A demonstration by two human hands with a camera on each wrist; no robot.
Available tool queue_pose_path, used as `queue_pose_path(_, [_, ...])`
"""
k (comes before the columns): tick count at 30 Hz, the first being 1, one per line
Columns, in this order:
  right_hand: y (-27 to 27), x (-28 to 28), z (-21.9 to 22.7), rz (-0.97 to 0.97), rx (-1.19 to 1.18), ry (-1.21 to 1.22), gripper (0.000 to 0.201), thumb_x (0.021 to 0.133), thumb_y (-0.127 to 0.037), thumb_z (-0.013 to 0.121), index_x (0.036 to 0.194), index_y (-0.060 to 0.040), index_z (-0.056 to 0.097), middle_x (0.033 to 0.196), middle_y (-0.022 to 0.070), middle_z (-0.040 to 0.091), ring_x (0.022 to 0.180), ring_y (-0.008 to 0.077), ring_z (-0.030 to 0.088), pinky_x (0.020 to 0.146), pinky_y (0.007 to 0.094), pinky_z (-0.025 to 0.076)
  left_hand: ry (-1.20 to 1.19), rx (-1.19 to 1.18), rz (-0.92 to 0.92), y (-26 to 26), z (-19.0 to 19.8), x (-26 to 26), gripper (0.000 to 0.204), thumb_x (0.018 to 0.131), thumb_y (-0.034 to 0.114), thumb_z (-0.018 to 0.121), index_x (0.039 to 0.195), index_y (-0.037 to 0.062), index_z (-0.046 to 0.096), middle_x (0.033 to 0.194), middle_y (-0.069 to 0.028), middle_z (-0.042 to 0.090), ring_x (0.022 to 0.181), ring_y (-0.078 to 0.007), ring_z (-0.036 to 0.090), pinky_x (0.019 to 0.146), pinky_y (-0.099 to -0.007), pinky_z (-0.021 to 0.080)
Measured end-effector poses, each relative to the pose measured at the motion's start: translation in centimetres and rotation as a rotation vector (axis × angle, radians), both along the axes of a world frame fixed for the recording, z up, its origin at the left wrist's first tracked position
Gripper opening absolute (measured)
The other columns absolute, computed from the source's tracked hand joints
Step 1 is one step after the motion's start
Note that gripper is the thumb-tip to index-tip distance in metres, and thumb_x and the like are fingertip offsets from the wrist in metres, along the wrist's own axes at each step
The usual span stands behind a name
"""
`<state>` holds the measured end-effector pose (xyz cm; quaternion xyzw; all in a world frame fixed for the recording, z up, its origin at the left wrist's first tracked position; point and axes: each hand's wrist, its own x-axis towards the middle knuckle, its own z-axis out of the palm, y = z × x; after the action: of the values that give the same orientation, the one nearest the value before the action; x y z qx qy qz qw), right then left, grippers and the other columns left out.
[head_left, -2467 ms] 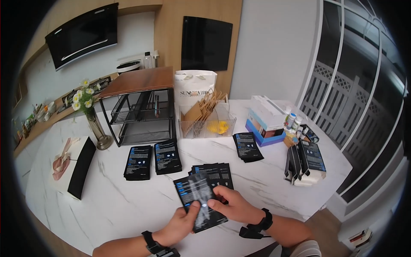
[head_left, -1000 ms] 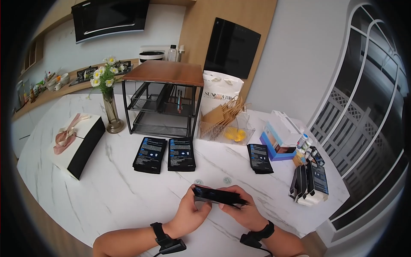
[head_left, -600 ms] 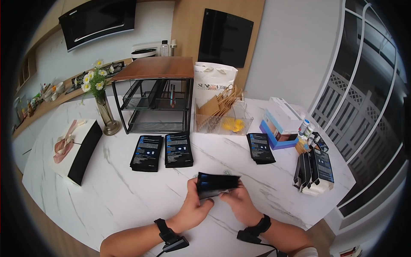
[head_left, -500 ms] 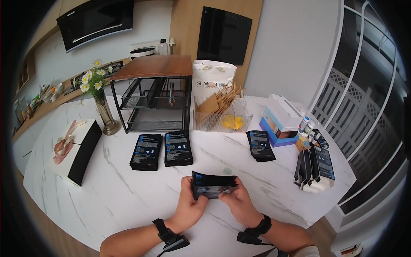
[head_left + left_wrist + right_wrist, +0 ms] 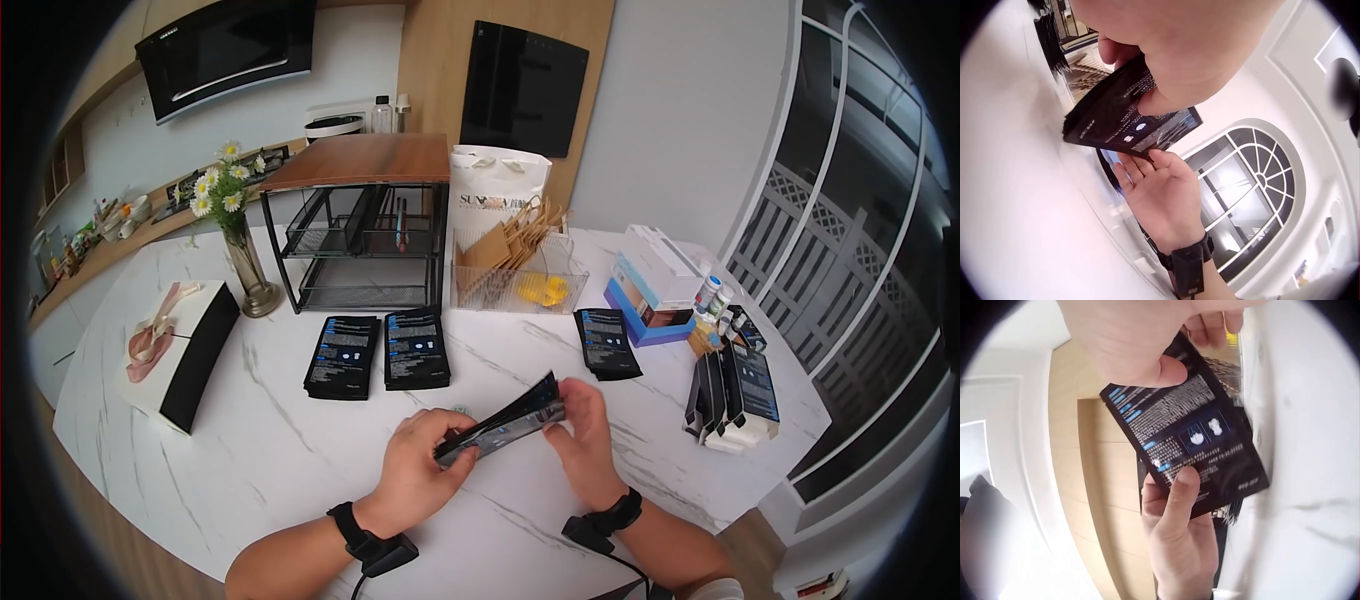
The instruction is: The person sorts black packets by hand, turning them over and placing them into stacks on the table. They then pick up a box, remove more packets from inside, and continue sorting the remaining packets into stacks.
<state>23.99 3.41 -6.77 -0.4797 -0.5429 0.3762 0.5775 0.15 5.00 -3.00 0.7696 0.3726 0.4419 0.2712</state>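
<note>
My left hand (image 5: 415,470) grips the left end of a stack of flat black sachets (image 5: 505,428) with blue and white print, thumb on the near face. The stack is held above the marble-look table, tilted with its right end higher, and its edges fan slightly apart. My right hand (image 5: 583,450) is at that raised end. In the left wrist view the right palm (image 5: 1166,197) faces the camera, its fairly straight fingers right at the sachets' edge. The right wrist view shows the printed face of the front sachet (image 5: 1191,425) and the left thumb (image 5: 1182,494) pressing on it.
Two sachet piles (image 5: 342,357) (image 5: 417,348) lie beyond my hands, another pile (image 5: 606,343) at right. Black boxes (image 5: 735,400), small bottles (image 5: 710,292) and a blue-white box (image 5: 652,285) stand far right. A ribboned box (image 5: 180,355), vase (image 5: 250,265) and wire organizer (image 5: 355,240) stand left and behind.
Both hands gathered the sachets up off the table into one stack. The stack has swung from level to tilted, right end up, and the right hand's fingers have straightened at its end.
</note>
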Motion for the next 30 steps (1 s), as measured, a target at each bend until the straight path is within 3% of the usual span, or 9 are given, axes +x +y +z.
queue_pose_path(2, [-0.2, 0.2, 1.1, -0.101, 0.108, -0.089, 0.071, 0.086, 0.008, 0.06, 0.151, -0.0046, 0.033, 0.153, 0.0133, 0.043, 0.138, 0.0221, 0.043, 0.115, 0.0349, 0.035, 0.019, 0.013, 0.033, 0.2, -0.2, -0.2, 0.03, 0.079, 0.0, 0.079, 0.107, 0.004, 0.067, 0.1, -0.009, 0.067, 0.091, -0.0221, 0.063, 0.083, -0.0329, 0.051])
queue_pose_path(3, [-0.3, 0.3, 1.0, -0.052, 0.085, -0.088, 0.078, 0.085, 0.01, 0.058, 0.155, -0.0062, 0.029, 0.157, 0.0132, 0.039, 0.145, 0.0242, 0.037, 0.118, 0.0353, 0.029, 0.004, -0.029, 0.035, 0.4, -0.8, -0.2, 0.031, 0.08, -0.001, 0.079, 0.108, 0.0037, 0.067, 0.1, -0.0081, 0.067, 0.092, -0.0206, 0.062, 0.084, -0.0324, 0.051])
queue_pose_path(8, [0.3, -0.5, -1.4, 0.186, 0.04, 0.093, 0.079, 0.086, 0.012, 0.056, 0.156, -0.0049, 0.026, 0.156, 0.0107, 0.038, 0.144, 0.0217, 0.037, 0.118, 0.0347, 0.03, -0.246, -0.238, -0.009, 0.5, -2.1, 0.7, 0.035, 0.082, -0.002, 0.077, 0.113, 0.0019, 0.063, 0.102, -0.0053, 0.066, 0.098, -0.0151, 0.062, 0.087, -0.0301, 0.051])
queue_pose_path(13, [-0.4, -1.2, -1.4, 0.213, -0.098, 0.194, 0.062, 0.089, 0.008, 0.059, 0.145, -0.0013, 0.034, 0.131, 0.0091, 0.051, 0.124, 0.0173, 0.049, 0.109, 0.0316, 0.037, -0.425, -0.443, -0.024, 0.4, -3.4, 1.0, 0.041, 0.084, -0.005, 0.071, 0.12, 0.001, 0.053, 0.106, -0.005, 0.064, 0.102, -0.0116, 0.06, 0.092, -0.0279, 0.05])
queue_pose_path(17, [-0.9, -1.1, -0.7, 0.135, -0.16, 0.221, 0.051, 0.09, 0.007, 0.059, 0.136, -0.0023, 0.04, 0.124, 0.0067, 0.053, 0.116, 0.0142, 0.05, 0.103, 0.0299, 0.04, -0.411, -0.425, -0.05, 0.2, -3.8, 1.2, 0.041, 0.084, -0.004, 0.071, 0.12, 0.0027, 0.052, 0.106, -0.006, 0.062, 0.096, -0.0108, 0.06, 0.088, -0.026, 0.05])
queue_pose_path(20, [-1.2, -1.3, -0.2, 0.174, -0.101, 0.174, 0.046, 0.089, 0.007, 0.056, 0.133, -0.0026, 0.045, 0.123, 0.0048, 0.056, 0.114, 0.013, 0.053, 0.099, 0.0312, 0.043, -0.438, -0.29, -0.047, -0.5, -3.0, 1.6, 0.037, 0.085, -0.004, 0.071, 0.116, 0.0037, 0.054, 0.116, -0.0055, 0.06, 0.105, -0.0106, 0.058, 0.094, -0.0279, 0.048])
queue_pose_path(26, [-1.7, -2.4, 1.0, 0.083, -0.06, 0.216, 0.038, 0.099, -0.012, 0.065, 0.131, -0.0032, 0.048, 0.118, 0.0046, 0.056, 0.107, 0.0131, 0.05, 0.098, 0.0281, 0.04, -0.532, -0.333, -0.06, -0.4, -3.1, 1.2, 0.019, 0.101, 0.018, 0.065, 0.111, 0.0039, 0.058, 0.118, -0.0034, 0.059, 0.103, -0.0124, 0.055, 0.094, -0.0284, 0.044])
queue_pose_path(28, [-1.7, -2.3, 1.1, 0.045, -0.058, 0.139, 0.026, 0.107, -0.023, 0.052, 0.127, -0.0062, 0.053, 0.12, 0.0045, 0.058, 0.112, 0.012, 0.048, 0.099, 0.0279, 0.038, -0.374, -0.162, -0.005, 0.0, -3.4, 1.2, 0.019, 0.107, 0.022, 0.055, 0.105, 0.0032, 0.059, 0.115, -0.0037, 0.06, 0.1, -0.012, 0.053, 0.092, -0.0277, 0.043])
queue_pose_path(30, [-1.5, -2.0, 0.7, 0.029, -0.088, 0.166, 0.024, 0.108, -0.025, 0.05, 0.122, -0.0054, 0.055, 0.12, 0.0055, 0.058, 0.112, 0.0132, 0.05, 0.1, 0.029, 0.039, -0.411, -0.214, -0.01, 0.2, -3.7, 1.2, 0.019, 0.108, 0.02, 0.053, 0.103, 0.0029, 0.059, 0.114, -0.0038, 0.06, 0.099, -0.0116, 0.053, 0.091, -0.0274, 0.043])
